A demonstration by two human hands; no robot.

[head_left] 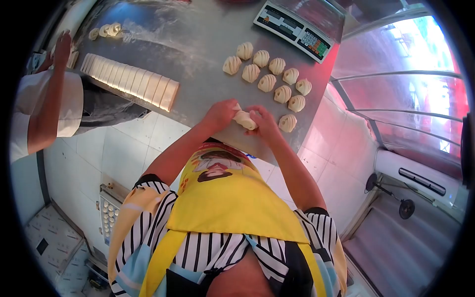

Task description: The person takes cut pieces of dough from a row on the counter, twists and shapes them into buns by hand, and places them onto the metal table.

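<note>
Between my two hands, just above the near edge of the metal table (198, 94), is a piece of dough (244, 119). My left hand (221, 113) grips its left end with closed fingers. At its right end, the fingers of my right hand (263, 122) are wrapped round the dough. Several shaped, ridged dough rolls (267, 82) sit in rows beyond my hands, and one more dough roll (287, 123) lies just right of my right hand. To the left, a long row of cut dough strips (129, 80) runs along the table's edge.
A digital scale (295, 30) stands at the back right of the table. Several dough rolls (105, 31) lie at the far left on floured metal. A co-worker (54, 99) stands at the left side. A tray of small dough pieces (109, 214) is low at the left.
</note>
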